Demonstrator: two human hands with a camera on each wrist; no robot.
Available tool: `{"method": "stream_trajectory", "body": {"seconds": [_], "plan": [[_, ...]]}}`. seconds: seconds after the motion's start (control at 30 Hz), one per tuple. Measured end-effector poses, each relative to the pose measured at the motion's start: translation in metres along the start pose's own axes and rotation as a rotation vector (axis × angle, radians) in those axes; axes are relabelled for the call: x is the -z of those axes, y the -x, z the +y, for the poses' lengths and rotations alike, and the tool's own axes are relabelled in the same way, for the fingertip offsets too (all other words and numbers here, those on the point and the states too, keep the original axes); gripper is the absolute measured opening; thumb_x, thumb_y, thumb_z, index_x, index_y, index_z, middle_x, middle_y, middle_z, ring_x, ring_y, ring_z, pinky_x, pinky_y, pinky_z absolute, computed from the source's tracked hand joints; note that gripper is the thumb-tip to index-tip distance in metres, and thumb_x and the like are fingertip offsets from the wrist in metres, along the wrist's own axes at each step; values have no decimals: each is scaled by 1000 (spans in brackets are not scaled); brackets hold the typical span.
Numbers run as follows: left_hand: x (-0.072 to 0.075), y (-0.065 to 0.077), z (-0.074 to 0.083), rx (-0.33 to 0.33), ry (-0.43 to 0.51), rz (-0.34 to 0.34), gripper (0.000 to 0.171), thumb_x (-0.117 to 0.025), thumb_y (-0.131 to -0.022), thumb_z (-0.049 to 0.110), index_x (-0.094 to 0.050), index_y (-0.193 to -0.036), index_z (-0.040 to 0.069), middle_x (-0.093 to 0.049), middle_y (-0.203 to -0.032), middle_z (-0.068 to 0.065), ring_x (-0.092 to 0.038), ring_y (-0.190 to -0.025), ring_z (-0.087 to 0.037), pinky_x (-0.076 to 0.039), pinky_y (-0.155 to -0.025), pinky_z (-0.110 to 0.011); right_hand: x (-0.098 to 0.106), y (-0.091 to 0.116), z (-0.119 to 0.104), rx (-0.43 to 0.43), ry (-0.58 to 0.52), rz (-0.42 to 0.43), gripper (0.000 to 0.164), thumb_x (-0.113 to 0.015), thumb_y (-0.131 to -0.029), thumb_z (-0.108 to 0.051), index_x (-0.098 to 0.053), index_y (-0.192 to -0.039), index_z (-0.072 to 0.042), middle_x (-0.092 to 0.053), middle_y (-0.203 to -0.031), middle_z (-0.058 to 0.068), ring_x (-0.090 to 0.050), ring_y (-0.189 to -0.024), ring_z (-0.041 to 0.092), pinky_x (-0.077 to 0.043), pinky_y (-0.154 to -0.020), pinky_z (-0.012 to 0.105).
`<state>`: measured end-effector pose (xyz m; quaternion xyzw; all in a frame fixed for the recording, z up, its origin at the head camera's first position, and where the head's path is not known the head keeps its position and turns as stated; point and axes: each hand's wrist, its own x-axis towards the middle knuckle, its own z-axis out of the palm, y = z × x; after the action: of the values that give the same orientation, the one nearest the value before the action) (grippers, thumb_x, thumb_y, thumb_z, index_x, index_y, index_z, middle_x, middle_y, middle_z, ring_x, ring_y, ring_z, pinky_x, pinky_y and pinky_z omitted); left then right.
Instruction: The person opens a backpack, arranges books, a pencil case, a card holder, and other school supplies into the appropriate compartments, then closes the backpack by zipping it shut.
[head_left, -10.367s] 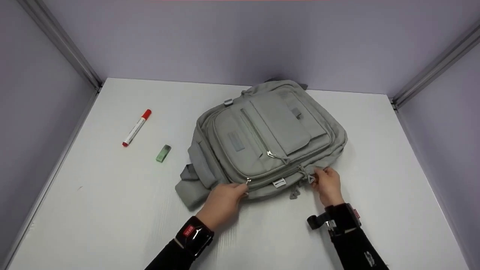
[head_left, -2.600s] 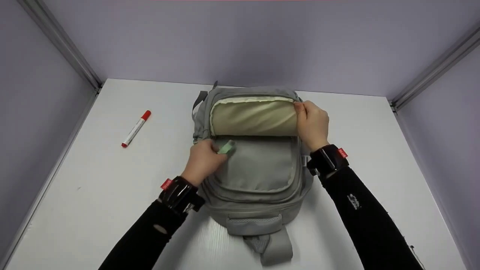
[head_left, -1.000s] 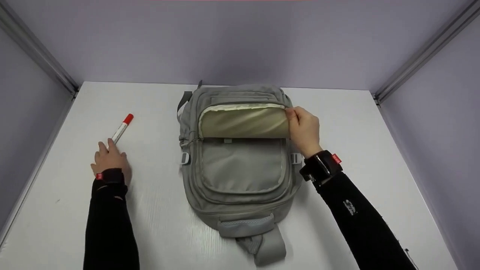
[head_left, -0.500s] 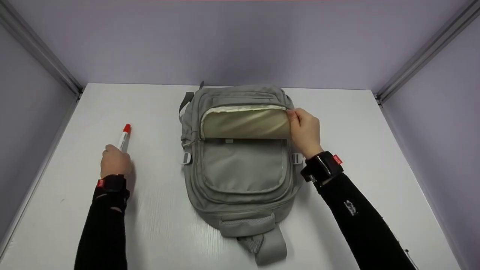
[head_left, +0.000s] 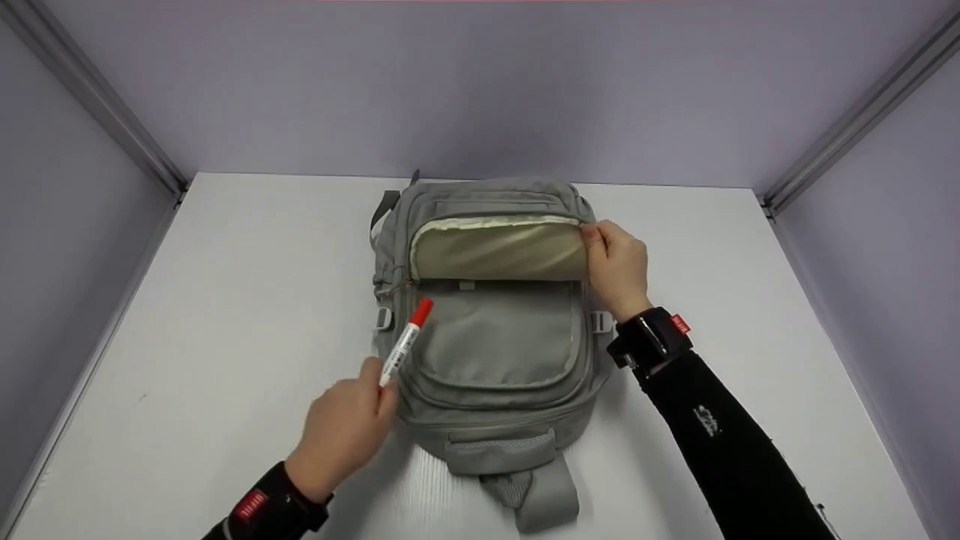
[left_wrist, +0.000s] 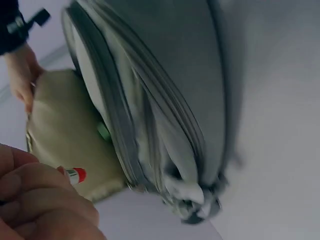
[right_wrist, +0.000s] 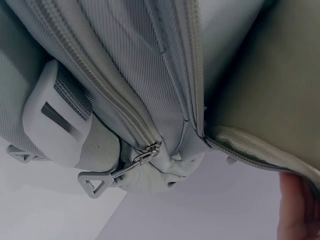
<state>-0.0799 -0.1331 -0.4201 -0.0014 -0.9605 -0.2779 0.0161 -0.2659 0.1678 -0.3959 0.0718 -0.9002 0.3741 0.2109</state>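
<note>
A grey backpack (head_left: 495, 337) lies on the white table, its front pocket open. My right hand (head_left: 621, 270) pinches the edge of the folded-back flap (head_left: 499, 251), whose beige lining faces up. My left hand (head_left: 345, 424) grips a white marker (head_left: 401, 345) by its lower end, red cap pointing up toward the pocket mouth. In the head view the marker overlaps the bag's left side. Inside the pocket, the left wrist view has a small green block-like thing (left_wrist: 103, 131). The right wrist view shows the flap's zipper edge beside the fingers (right_wrist: 292, 207).
A carry handle (head_left: 501, 454) and a wide strap (head_left: 551, 495) extend from the bag's near end. Side buckles (head_left: 602, 322) and a zipper pull (right_wrist: 95, 184) stick out. Pale walls (head_left: 480, 90) stand behind and at both sides of the table (head_left: 247, 285).
The backpack has been turned and its pocket opened. The green thing has gone from the table into the pocket. My left hand has picked up the marker and brought it right; my right hand stays.
</note>
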Motion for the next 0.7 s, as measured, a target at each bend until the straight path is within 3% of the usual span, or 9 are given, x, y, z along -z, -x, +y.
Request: {"method": "stream_trajectory", "body": {"seconds": [0.1,0.3,0.47,0.57,0.7], "plan": [[-6,-10,15,5,-42,-60,13,-51,-99,17,-49,-90,7,-48,-58,-2,-45,-48,-16,-32,-42,-31,0,-2,-2,8,-13,-3,32,-57,-100,-22,-68,-86,4,-65,-75,21,-52,-63,29,-33,-62,32],[-20,-65,31,66,-168,-137,23,-49,-102,23,-52,-96,0,-65,-72,-19,-66,-62,-36,-50,-50,-47,1,0,1,32,-12,-7,29,-57,-99,-19,-66,-84,4,-59,-67,17,-44,-59,20,-30,-59,29],[-39,-104,45,103,-292,-183,43,-47,-104,27,-50,-129,-8,-72,-96,-27,-72,-83,-40,-58,-67,-52,1,4,3,61,-30,-34,28,-58,-98,-18,-66,-83,3,-53,-63,12,-41,-57,16,-30,-59,26],[-47,-114,49,113,-339,-187,54,-46,-104,29,-44,-140,-11,-72,-103,-26,-72,-90,-38,-59,-72,-53,0,7,3,68,-41,-55,27,-57,-98,-18,-67,-84,3,-51,-62,10,-41,-58,16,-31,-58,26],[-46,-109,47,90,-306,-102,57,-54,-101,37,-52,-127,-13,-73,-93,-26,-73,-82,-39,-58,-68,-53,1,9,4,73,-54,-69,28,-57,-99,-19,-66,-84,4,-47,-61,7,-41,-58,15,-31,-58,25]]}}
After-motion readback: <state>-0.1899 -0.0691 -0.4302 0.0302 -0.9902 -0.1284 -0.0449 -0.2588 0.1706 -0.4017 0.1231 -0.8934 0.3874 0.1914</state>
